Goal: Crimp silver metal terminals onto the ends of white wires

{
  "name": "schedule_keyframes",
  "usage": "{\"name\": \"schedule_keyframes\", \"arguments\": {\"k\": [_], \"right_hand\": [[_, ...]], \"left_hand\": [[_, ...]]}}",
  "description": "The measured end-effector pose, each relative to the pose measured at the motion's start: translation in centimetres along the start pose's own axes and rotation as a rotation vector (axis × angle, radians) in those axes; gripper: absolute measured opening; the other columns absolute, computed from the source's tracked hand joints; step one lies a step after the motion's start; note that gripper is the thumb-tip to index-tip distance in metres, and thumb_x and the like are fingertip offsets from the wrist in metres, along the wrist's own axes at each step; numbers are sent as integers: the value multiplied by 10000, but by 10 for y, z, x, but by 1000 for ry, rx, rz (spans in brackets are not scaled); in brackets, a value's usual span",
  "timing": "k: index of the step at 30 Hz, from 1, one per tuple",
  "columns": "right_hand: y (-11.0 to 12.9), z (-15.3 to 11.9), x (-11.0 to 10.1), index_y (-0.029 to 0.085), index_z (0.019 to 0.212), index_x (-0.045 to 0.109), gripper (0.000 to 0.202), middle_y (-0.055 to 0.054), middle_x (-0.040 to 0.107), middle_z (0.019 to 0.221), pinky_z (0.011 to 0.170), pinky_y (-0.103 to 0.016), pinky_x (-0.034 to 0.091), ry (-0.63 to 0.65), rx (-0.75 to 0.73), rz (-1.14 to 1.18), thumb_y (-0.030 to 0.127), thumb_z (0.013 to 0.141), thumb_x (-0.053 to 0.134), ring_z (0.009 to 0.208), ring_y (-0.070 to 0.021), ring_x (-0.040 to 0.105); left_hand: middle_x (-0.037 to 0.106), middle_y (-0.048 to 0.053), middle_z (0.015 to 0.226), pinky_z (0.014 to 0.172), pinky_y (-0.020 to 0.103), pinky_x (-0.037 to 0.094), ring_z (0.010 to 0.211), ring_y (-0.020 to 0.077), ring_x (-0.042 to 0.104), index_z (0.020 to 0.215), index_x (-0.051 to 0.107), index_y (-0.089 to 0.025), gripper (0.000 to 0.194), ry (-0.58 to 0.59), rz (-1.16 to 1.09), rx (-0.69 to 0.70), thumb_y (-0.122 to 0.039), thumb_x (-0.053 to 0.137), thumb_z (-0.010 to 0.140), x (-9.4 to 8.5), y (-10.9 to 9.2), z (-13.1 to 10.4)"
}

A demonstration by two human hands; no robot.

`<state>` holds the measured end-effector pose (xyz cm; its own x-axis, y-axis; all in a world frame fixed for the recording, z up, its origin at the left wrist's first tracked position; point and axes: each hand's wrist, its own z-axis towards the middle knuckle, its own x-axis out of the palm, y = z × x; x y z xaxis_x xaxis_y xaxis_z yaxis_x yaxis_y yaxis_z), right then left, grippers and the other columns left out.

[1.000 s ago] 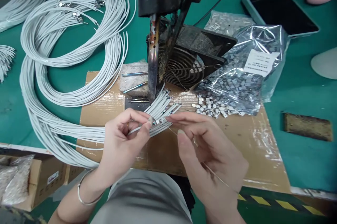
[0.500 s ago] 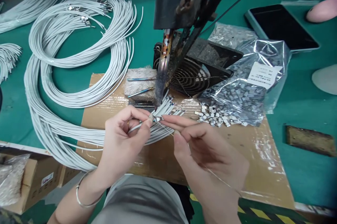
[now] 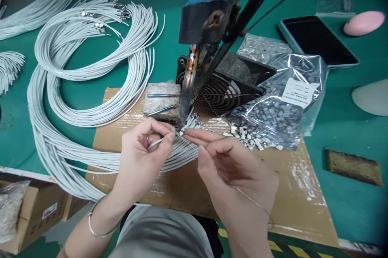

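Observation:
My left hand (image 3: 144,155) is closed in a pinch on a white wire (image 3: 155,143), its end close under the tip of a soldering iron (image 3: 188,84). A small metal connector (image 3: 182,132) is at the fingertips there; the exact contact with the tip is too small to tell. My right hand (image 3: 238,173) pinches a thin strand of solder wire (image 3: 249,198) between thumb and fingers, and the strand runs up to the iron's tip. Beneath both hands, a bundle of white wires (image 3: 178,159) lies across the cardboard (image 3: 291,193).
Loose metal connectors (image 3: 247,138) lie beside a clear bag of connectors (image 3: 273,116). Behind the iron stands a black fan (image 3: 224,90); a block (image 3: 151,102) holds two metal rods. Coiled white wires (image 3: 87,72) fill the left. A phone (image 3: 319,41) lies at right.
The view has shifted slightly, showing more of the iron's blue handle. My right fingers have moved a little closer to the iron's tip. Both hands keep their pinches.

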<state>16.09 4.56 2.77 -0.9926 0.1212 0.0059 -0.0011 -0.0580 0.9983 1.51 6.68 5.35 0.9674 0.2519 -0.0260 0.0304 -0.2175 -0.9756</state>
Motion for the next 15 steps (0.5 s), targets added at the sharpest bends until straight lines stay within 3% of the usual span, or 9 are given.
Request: {"name": "schedule_keyframes", "arguments": {"k": [7, 15], "right_hand": [[-1, 2, 0, 246, 815, 658, 219, -33, 859, 1132, 945, -328, 690, -8, 1, 4, 64, 930, 699, 1030, -213, 846], [3, 2, 1, 243, 809, 667, 229, -2, 862, 1123, 951, -250, 679, -23, -15, 13, 47, 922, 707, 1032, -175, 845]], "left_hand": [[765, -2, 826, 587, 81, 485, 643, 39, 634, 719, 732, -148, 136, -2, -2, 4, -57, 827, 754, 1, 0, 3], [780, -7, 837, 514, 70, 433, 589, 21, 598, 716, 735, -151, 138, 6, -6, 14, -54, 825, 755, 1, -2, 3]]}}
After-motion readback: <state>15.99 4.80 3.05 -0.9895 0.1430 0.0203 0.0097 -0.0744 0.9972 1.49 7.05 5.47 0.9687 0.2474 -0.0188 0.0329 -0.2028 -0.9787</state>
